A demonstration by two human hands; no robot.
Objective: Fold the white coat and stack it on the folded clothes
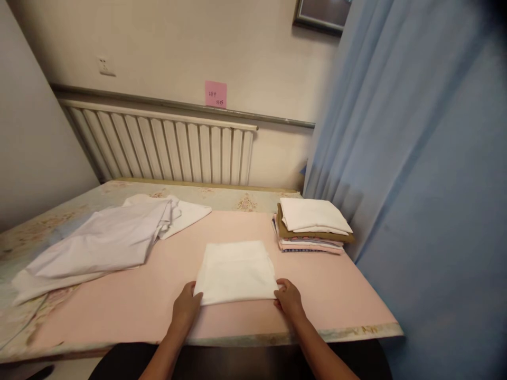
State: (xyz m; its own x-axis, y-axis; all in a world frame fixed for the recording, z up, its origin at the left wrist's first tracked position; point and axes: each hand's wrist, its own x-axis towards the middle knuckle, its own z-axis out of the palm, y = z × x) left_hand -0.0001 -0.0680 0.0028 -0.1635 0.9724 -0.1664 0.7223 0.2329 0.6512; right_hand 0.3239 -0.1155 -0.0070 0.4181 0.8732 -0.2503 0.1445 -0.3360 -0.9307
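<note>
A folded white cloth (236,272) lies on the pink sheet (142,295) near the table's front edge. My left hand (185,309) grips its near left corner, fingers curled under the edge. My right hand (288,298) pinches its near right corner in the same way. Both forearms reach in from the bottom of the view.
An unfolded white garment (106,240) sprawls at the left. A stack of folded clothes (311,227), white on top, sits at the right rear. A blue curtain (415,174) hangs along the right; a white radiator (166,145) lines the wall behind the table.
</note>
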